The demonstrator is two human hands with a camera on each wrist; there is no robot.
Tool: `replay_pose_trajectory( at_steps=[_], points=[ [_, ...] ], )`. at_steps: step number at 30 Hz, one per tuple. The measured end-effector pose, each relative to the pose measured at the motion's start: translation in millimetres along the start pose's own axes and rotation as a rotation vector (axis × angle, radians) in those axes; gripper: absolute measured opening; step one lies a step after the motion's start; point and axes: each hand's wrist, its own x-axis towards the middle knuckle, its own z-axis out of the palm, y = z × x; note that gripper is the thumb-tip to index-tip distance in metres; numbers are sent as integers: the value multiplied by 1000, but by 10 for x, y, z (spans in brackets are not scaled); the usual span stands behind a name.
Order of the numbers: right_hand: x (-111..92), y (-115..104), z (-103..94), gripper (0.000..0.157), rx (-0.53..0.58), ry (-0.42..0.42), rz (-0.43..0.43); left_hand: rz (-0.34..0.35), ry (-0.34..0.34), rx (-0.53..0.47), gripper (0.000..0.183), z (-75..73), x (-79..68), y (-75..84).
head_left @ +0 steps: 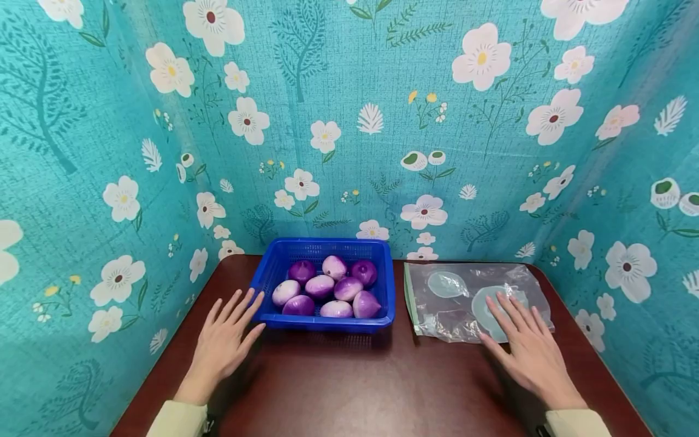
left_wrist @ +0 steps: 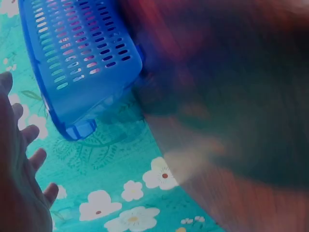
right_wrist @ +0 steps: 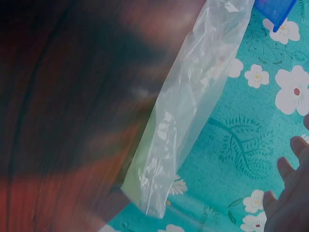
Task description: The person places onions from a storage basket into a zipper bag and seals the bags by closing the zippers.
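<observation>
A blue plastic basket (head_left: 324, 323) holds several purple-and-white onions (head_left: 319, 286) at the back of the table. My left hand (head_left: 222, 340) hovers by the basket's left front corner, fingers straight and spread, holding nothing. In the left wrist view the same hand (left_wrist: 21, 169) shows at the left edge, apart from the slotted basket wall (left_wrist: 91, 53). To the right of the basket lies a clear plastic zip bag (head_left: 448, 303) with pale round patches on it. My right hand (head_left: 526, 355), fingers extended, is over the bag's front right part; whether it touches cannot be told.
The dark red-brown table (head_left: 349, 388) runs forward between both arms. Turquoise flowered cloth (head_left: 338, 152) hangs behind the table and along both sides, close to its edges. In the right wrist view a corner of the blue basket (right_wrist: 275, 9) shows at the top.
</observation>
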Motion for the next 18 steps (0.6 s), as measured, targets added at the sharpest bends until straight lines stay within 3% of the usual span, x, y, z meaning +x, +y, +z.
replay_pose_trajectory(
  at_steps=[5,11,18],
  points=[
    [160,-78,115,79,82,-89,51,17,27,-91,57,115,178,72],
    [437,-195,342,75,131,-162,78,89,59,-153,36,312,438,233],
    [732,-443,535,63,167,-177,66,146,124,-95,27,566,516,379]
  ],
)
